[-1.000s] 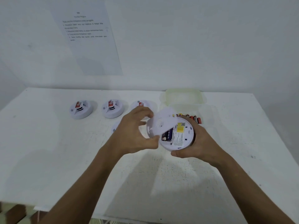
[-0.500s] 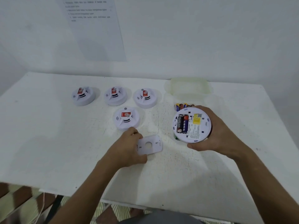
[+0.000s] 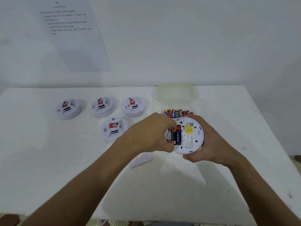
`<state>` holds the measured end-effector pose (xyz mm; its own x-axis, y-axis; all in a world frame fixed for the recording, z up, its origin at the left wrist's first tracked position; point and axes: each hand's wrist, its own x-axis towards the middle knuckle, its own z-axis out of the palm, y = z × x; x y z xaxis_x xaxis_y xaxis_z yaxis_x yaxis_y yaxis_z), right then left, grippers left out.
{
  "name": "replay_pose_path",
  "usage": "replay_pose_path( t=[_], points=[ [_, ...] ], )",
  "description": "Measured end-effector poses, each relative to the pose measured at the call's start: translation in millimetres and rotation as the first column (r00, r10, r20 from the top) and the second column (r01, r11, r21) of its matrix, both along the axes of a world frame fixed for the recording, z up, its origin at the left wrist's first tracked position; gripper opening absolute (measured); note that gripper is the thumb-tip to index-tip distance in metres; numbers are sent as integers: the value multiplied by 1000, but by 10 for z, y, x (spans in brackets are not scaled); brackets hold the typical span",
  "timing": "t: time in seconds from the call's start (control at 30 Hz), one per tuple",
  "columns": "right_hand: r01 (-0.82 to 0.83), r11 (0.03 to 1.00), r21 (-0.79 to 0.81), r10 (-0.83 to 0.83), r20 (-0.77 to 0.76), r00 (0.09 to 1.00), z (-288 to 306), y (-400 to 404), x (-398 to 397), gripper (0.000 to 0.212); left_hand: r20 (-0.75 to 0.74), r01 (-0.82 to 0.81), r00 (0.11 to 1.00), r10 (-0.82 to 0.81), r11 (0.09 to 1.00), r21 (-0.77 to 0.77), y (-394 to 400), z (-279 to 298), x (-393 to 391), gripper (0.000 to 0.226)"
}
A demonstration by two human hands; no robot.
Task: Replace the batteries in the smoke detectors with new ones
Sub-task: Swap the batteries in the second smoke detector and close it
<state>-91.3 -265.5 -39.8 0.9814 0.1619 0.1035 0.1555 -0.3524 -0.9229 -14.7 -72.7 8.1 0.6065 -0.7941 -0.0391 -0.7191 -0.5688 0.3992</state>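
Right hand cradling smoke detector, left hand at its batteries

Left hand fingers hidden over batteries — grasp unclear; wall sheet text blurred.

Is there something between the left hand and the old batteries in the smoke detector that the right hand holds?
Nothing visible. The white back plate lies on the white table, and the left hand fingers are at the batteries in the open round white smoke detector, which the right hand holds.

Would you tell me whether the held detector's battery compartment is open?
Open: batteries lie exposed in the smoke detector; its cover plate lies on the table.
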Motion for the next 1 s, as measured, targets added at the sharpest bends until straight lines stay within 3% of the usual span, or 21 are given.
replay_pose_path(
  t=[0.27,0.53,0.83,0.9,1.0],
  points=[
    [73,997,-30,-73,-5,997,-46,-295,-64,96,96,124,986,-136,985,118,-415,-16,40,31],
    [60,996,-72,-61,-18,998,-27,-469,-91,92,179,221,949,-257,954,201,-568,-21,50,43],
    [136,991,-4,-136,25,990,14,-602,-77,90,402,360,866,-298,929,-87,-540,-179,71,40],
    [164,987,-9,-163,44,986,33,-632,-56,90,375,346,885,-276,929,-134,-549,-200,115,39],
    [186,982,-19,-185,45,982,38,-670,-28,88,171,221,967,-188,955,-199,-546,-139,139,36]
  ],
)
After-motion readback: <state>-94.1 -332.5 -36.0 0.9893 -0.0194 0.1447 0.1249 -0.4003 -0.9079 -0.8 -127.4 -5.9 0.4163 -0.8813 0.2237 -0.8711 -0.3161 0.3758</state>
